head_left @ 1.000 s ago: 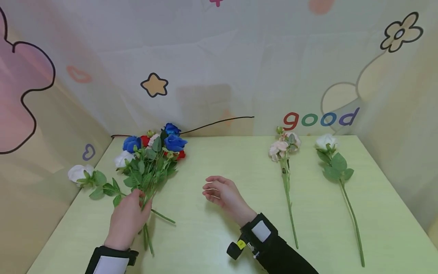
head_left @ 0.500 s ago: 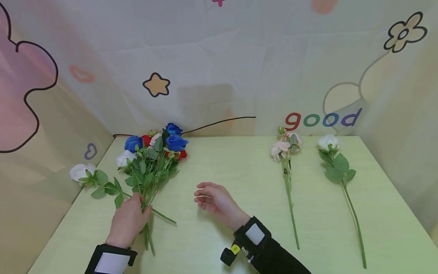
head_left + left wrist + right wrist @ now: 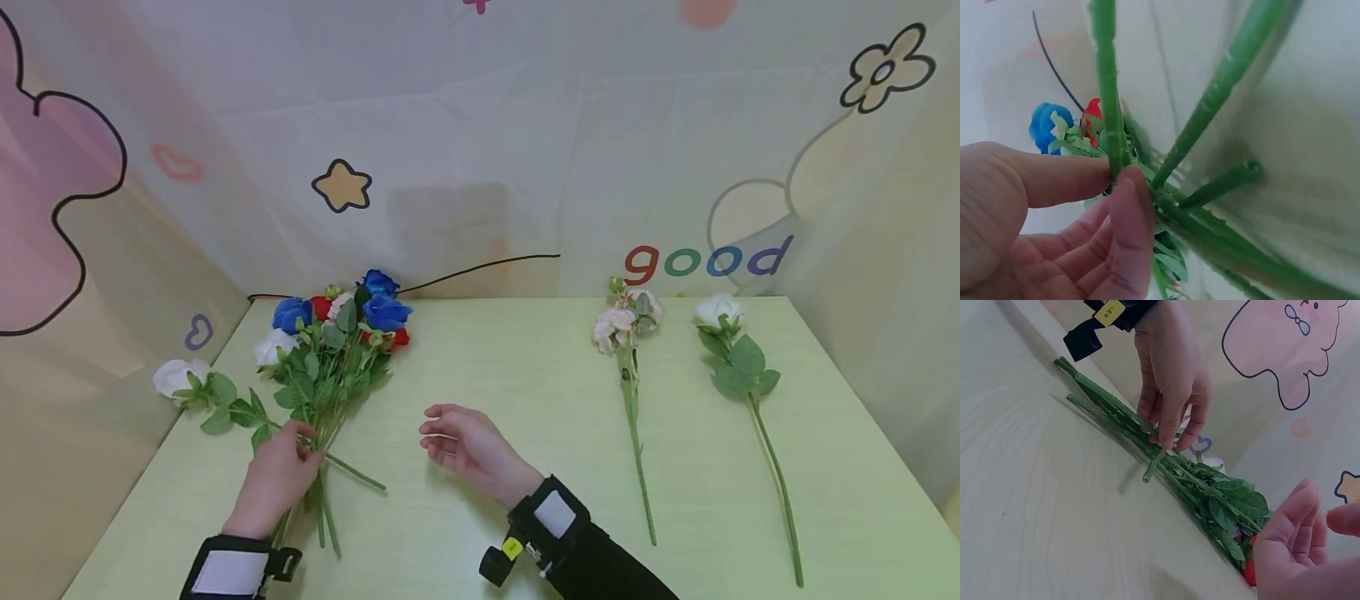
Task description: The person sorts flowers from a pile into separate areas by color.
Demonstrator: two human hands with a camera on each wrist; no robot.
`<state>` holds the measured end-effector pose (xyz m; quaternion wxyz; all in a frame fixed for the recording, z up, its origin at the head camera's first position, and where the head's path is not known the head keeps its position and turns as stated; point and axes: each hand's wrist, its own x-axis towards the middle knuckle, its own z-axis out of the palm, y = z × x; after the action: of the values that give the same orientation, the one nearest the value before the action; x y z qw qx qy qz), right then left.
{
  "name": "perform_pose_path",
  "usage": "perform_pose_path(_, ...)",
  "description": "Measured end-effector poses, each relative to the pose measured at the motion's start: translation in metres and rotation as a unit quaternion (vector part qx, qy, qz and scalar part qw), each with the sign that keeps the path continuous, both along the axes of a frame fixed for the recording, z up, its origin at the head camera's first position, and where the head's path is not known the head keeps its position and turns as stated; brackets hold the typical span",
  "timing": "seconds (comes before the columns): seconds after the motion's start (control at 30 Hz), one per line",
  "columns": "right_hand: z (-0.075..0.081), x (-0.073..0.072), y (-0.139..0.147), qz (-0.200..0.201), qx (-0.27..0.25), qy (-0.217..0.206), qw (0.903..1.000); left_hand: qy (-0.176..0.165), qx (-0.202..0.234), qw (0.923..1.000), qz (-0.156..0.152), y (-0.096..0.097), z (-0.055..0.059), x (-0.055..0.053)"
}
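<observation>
My left hand (image 3: pixel 276 483) is over the stems of a bunch of artificial flowers (image 3: pixel 337 354) lying on the left of the table. In the left wrist view, its thumb and fingers pinch one green flower stem (image 3: pixel 1106 75), while other stems (image 3: pixel 1216 94) splay out beside it. Blue roses (image 3: pixel 386 313), red blooms (image 3: pixel 321 307) and a white rose (image 3: pixel 275 347) make up the bunch. Another white rose (image 3: pixel 180 377) lies out to the left, its leafy stem running under the left hand. My right hand (image 3: pixel 476 448) hovers right of the bunch, fingers relaxed, holding nothing.
On the right of the pale table (image 3: pixel 525 358) lie a light pink flower stem (image 3: pixel 615 327) and a single white rose (image 3: pixel 722 313), both stems pointing toward me. A printed cloth (image 3: pixel 480 150) hangs around the back and sides.
My right hand has drifted left and a little nearer to me. The left hand has shifted slightly, its fingers drawing in to a pinch on a stem. The bunch stays put.
</observation>
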<state>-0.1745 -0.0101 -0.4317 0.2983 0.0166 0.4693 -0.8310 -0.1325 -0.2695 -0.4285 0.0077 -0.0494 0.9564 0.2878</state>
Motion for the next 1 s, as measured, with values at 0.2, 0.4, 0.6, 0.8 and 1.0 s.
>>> perform_pose_path(0.2, 0.001, 0.001, 0.001, 0.001, -0.002, 0.001, 1.0, -0.013, 0.069, 0.9973, 0.023, -0.005, 0.005, 0.002)
perform_pose_path(0.4, 0.0, 0.002, 0.002, -0.001, -0.003, 0.0, 1.0, -0.039, 0.199, 0.9774, 0.062, -0.005, 0.009, -0.001)
perform_pose_path(0.6, -0.002, 0.001, 0.003, 0.0, -0.003, 0.0, 1.0, -0.089, 0.323, 0.9382, 0.087, -0.011, 0.004, -0.007)
perform_pose_path(0.8, -0.003, 0.001, 0.005, -0.001, 0.002, 0.005, 1.0, -0.122, 0.379, 0.9134, 0.083, -0.014, 0.0, -0.009)
perform_pose_path(1.0, -0.003, 0.002, 0.007, -0.003, 0.007, 0.008, 0.9999, -0.114, 0.38, 0.9151, 0.074, -0.012, -0.002, -0.01)
